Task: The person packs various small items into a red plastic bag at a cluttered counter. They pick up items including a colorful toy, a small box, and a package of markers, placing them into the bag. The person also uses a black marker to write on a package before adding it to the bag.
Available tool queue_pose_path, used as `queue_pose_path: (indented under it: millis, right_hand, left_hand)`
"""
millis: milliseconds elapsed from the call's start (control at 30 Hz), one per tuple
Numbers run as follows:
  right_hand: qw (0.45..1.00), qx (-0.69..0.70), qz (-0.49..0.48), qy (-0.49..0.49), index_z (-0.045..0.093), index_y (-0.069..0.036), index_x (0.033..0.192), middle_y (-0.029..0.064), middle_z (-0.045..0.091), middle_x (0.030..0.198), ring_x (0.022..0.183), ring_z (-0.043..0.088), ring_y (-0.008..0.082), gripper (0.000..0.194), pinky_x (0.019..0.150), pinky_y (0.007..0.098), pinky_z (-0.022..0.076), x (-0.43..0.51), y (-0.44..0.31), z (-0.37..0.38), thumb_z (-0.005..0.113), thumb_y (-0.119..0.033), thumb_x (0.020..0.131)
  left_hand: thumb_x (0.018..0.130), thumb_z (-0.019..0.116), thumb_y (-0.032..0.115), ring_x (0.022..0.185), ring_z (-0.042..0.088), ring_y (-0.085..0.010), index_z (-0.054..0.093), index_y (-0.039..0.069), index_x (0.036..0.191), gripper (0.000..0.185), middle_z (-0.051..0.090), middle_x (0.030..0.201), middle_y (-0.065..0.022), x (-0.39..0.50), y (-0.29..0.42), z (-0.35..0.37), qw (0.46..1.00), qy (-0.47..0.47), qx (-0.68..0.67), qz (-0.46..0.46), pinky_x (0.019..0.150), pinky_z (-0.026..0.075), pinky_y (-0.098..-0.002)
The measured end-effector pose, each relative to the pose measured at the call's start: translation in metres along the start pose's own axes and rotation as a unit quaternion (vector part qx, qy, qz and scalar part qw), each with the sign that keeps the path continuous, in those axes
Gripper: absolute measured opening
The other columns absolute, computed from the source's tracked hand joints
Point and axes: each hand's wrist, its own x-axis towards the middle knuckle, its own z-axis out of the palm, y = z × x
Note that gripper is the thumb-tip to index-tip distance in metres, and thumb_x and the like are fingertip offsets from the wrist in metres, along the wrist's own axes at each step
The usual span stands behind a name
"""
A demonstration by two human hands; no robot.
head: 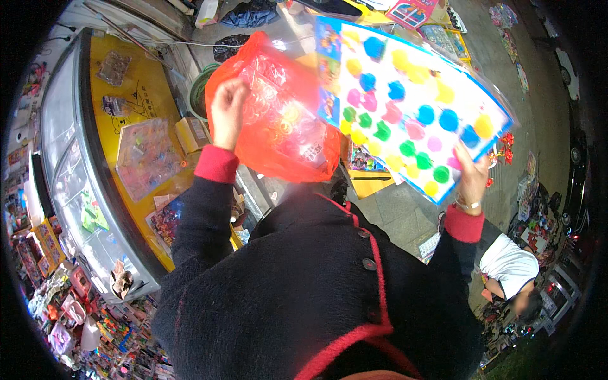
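Observation:
My left hand (230, 111) is raised with curled fingers at the left side of a red plastic bag (280, 156), gripping its film. Clear-wrapped items show inside the bag. On the right, my right hand (470, 173) pinches the lower right edge of a large white card (375, 111) with a blue border. Rows of blue, yellow, pink and green pieces cover the card, and clear film shows past its edge. The card is tilted, its left edge close to the bag.
A glass display case (76, 156) and a yellow counter (107, 142) with packaged toys stand at the left. A small cardboard box (191, 134) sits by the counter's edge. Packed goods lie at the lower left. A person in a white shirt (510, 261) is at the lower right.

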Motion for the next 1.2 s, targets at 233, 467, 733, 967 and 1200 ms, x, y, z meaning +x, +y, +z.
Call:
queue_pose_path:
  millis: [233, 467, 733, 967, 1200]
  right_hand:
    - [0.984, 0.166, 0.02, 0.066, 0.058, 0.004, 0.108, 0.0084, 0.063, 0.098, 0.081, 0.062, 0.0138, 0.025, 0.065, 0.0267, 0.0519, -0.048, 0.031, -0.047, 0.062, -0.006, 0.085]
    - [0.987, 0.096, 0.083, 0.102, 0.055, 0.006, 0.113, 0.0107, 0.062, 0.106, 0.091, 0.062, 0.0172, 0.032, 0.075, 0.0281, 0.0508, -0.101, 0.049, -0.093, 0.062, -0.005, 0.084]
    - [0.983, 0.092, 0.099, 0.124, 0.053, 0.002, 0.119, 0.0081, 0.061, 0.105, 0.092, 0.06, 0.0151, 0.039, 0.083, 0.0286, 0.0486, -0.151, 0.068, -0.097, 0.063, -0.004, 0.082]
    - [0.98, 0.126, 0.123, 0.088, 0.059, 0.001, 0.11, 0.0044, 0.063, 0.096, 0.083, 0.06, 0.0128, 0.033, 0.073, 0.0261, 0.0493, -0.129, 0.097, -0.03, 0.066, 0.001, 0.079]
    - [0.947, 0.249, 0.201, -0.027, 0.06, 0.005, 0.103, 0.0072, 0.063, 0.097, 0.085, 0.061, 0.012, 0.022, 0.077, 0.0255, 0.0485, -0.069, 0.122, 0.093, 0.061, 0.002, 0.081]
  left_hand:
    - [0.092, 0.054, 0.014, 0.093, 0.061, -0.0127, 0.059, 0.009, 0.107, 0.017, 0.065, 0.098, -0.0014, -0.11, -0.098, 0.023, 0.956, -0.148, 0.001, -0.254, 0.075, 0.046, -0.0279]
    - [0.084, 0.054, 0.013, 0.104, 0.058, -0.0287, 0.062, 0.004, 0.104, 0.024, 0.062, 0.111, -0.0142, -0.088, -0.152, 0.056, 0.83, -0.359, 0.411, 0.117, 0.087, 0.047, -0.0396]
    - [0.076, 0.058, 0.01, 0.108, 0.054, -0.0329, 0.059, 0.003, 0.111, 0.035, 0.058, 0.114, -0.0177, -0.015, -0.205, 0.049, 0.878, -0.187, 0.441, -0.021, 0.09, 0.045, -0.0406]
    - [0.082, 0.056, 0.012, 0.111, 0.055, -0.0318, 0.053, 0.005, 0.124, 0.042, 0.059, 0.117, -0.0172, 0.033, -0.204, -0.018, 0.889, 0.034, 0.449, 0.089, 0.093, 0.044, -0.0364]
    - [0.081, 0.056, 0.02, 0.096, 0.061, -0.0304, 0.056, 0.001, 0.117, 0.041, 0.062, 0.107, -0.0178, 0.076, -0.167, -0.018, 0.864, -0.005, 0.499, -0.06, 0.082, 0.048, -0.0399]
